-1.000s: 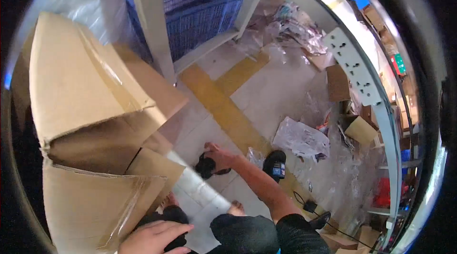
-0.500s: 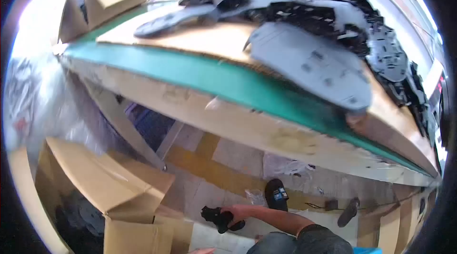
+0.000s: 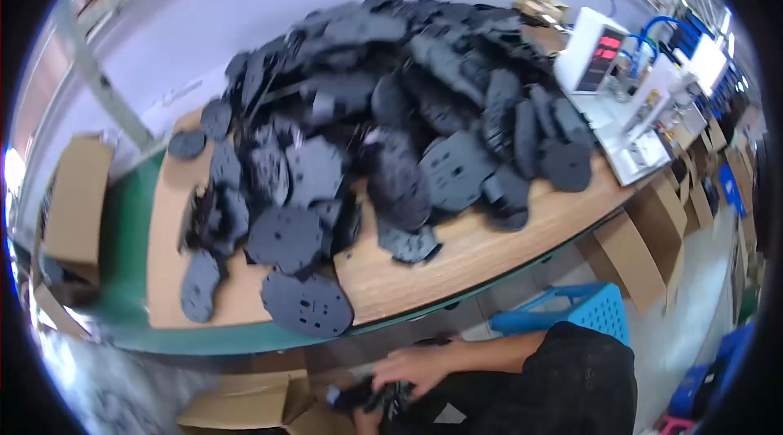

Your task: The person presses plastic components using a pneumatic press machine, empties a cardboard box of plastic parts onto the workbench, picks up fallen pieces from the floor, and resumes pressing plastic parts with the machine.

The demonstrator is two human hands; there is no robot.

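My right hand is at the bottom of the view, its fingers closed over small black plastic parts. Just below it, my left hand shows only in part and grips the same dark cluster from underneath. Both hands are low, in front of the table's near edge and beside an open cardboard box. The exact shape of the held parts is blurred and half covered by my fingers.
A large heap of dark grey plastic plates covers much of the wood-topped table. A white device with a red display stands at the right end. A blue stool and cardboard boxes stand beyond my right arm.
My view has risen and now takes in the tabletop heap and the device. My right hand, earlier low near the floor with black parts, is now together with my left hand.
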